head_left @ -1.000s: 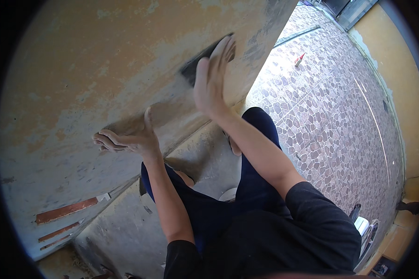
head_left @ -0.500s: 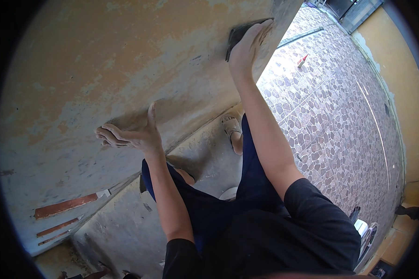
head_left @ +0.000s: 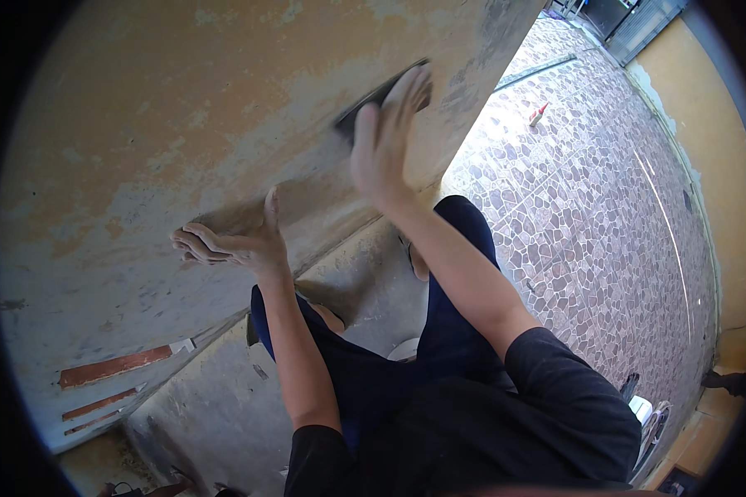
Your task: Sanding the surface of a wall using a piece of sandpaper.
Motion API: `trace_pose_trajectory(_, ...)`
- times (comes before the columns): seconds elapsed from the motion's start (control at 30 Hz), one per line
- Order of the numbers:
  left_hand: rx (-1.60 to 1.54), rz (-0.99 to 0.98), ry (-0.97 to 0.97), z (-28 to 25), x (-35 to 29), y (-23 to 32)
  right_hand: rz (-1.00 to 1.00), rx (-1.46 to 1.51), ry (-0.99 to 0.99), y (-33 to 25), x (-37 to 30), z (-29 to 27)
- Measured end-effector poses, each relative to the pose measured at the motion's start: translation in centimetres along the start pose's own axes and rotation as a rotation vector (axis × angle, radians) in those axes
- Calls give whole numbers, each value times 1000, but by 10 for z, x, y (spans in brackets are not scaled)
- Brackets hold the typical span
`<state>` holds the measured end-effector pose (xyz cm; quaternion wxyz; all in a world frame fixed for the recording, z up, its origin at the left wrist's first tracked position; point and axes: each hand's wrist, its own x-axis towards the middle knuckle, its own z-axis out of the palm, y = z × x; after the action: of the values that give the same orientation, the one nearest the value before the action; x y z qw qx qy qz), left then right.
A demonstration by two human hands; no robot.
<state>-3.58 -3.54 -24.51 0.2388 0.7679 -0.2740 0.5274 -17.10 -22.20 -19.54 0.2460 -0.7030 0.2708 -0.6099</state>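
Observation:
Under my right hand [head_left: 383, 157] is a dark sheet of sandpaper [head_left: 355, 121], pressed flat against the worn yellow-and-grey wall [head_left: 199, 116]. Those fingers point up the wall and are slightly blurred; the sheet's dark edges show on both sides of them. Lower down and to the left, my left hand [head_left: 253, 242] braces on the wall with thumb and fingers apart and nothing held. Pale dust coats both hands. Around the sanded area the paint is patchy, with grey showing through.
A grey concrete ledge [head_left: 215, 389] runs along the foot of the wall, by my legs. Reddish slots [head_left: 116, 367] mark the wall at lower left. On the right lies a stone-patterned floor [head_left: 572, 224] with a small red-tipped bottle [head_left: 538, 114]. A second yellow wall [head_left: 713, 108] stands beyond.
My right hand has slid left and somewhat down the wall with the sandpaper, away from the wall's right edge. The left hand stays put. My right knee has shifted, covering more of the foot.

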Motion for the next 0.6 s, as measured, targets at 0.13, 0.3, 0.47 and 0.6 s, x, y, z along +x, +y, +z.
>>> trace_pose_trajectory(0.13, -35, -1, 25, -1, 2, -3, -123, -114, -55, 0, 13, 0)
trace_pose_trajectory(0.3, -25, -6, -3, -2, 1, -1, 102, 150, 96, 5, 51, -12)
trace_pose_trajectory(0.47, -28, -3, 18, -2, 1, -3, -122, -113, -193, -19, -16, 3)
trace_pose_trajectory(0.6, -55, -1, 4, -4, 5, 1, 6, 1, 54, -4, 57, -13)
